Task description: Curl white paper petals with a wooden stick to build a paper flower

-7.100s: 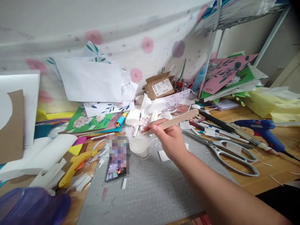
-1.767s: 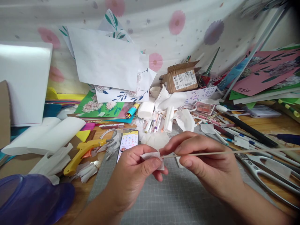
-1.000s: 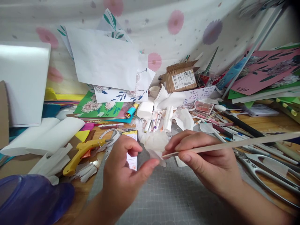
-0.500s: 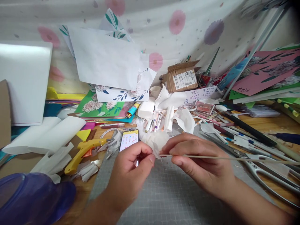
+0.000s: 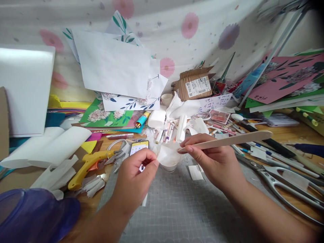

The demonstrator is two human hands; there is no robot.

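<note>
My left hand [image 5: 138, 177] is closed in a pinch, with thumb and forefinger on a thin, whitish piece of paper [image 5: 164, 153]. That piece lies over a small clear bowl [image 5: 170, 168], and its far outline blends with the bowl's pale contents. My right hand [image 5: 212, 160] grips a flat wooden craft stick [image 5: 235, 139] between thumb and fingers. The stick's near end points left at the bowl's right rim, while its rounded end rises to the right. Whether its tip touches the paper is unclear. Behind my left hand is a phone [image 5: 139, 145] with a lit screen.
A grey cutting mat [image 5: 162, 216] lies under my hands, with a white paper scrap [image 5: 195, 172] on it. Large scissors [image 5: 280, 179] are at right, a yellow glue gun [image 5: 88, 165] at left. Markers [image 5: 168, 132], paper rolls [image 5: 60, 145] and a cardboard box [image 5: 193, 82] crowd the back.
The craft stick has turned from edge-on and level to tilted, its broad face showing. My right hand has moved right, away from my left. My left hand has shifted slightly left, uncovering the bowl.
</note>
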